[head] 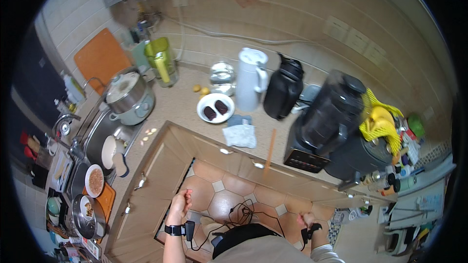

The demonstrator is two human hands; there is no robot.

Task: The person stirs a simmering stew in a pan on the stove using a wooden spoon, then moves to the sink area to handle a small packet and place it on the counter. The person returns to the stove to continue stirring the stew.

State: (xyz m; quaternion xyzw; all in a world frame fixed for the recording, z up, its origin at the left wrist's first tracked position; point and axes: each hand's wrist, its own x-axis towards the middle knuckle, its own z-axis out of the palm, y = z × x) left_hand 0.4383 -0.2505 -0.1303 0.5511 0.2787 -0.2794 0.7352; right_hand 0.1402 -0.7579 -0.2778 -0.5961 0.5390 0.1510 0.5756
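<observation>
My left hand (181, 202) hangs over the tiled floor in front of the cabinets, fingers curled in and nothing seen in it. Lower right, my right hand (306, 219) is also in the air, blurred, its fingers bent; its palm is hidden. Neither touches the counter (182, 106). Before me stands a white bowl (215, 117) with two dark, flat pieces of food (221, 107). Beside it is a folded pale cloth (240, 136). Thin wooden sticks (271, 148), perhaps chopsticks, cross the counter's front edge. Small yellow round items (197, 88) sit behind the bowl.
Along the wall stand a glass jug (222, 75), a white pitcher (248, 84), a black kettle (283, 89) and a blender (336, 113). Left are an electric pot (133, 106), the sink (97, 138) and a bowl of minced food (94, 180). Black cables (243, 213) hang near my waist.
</observation>
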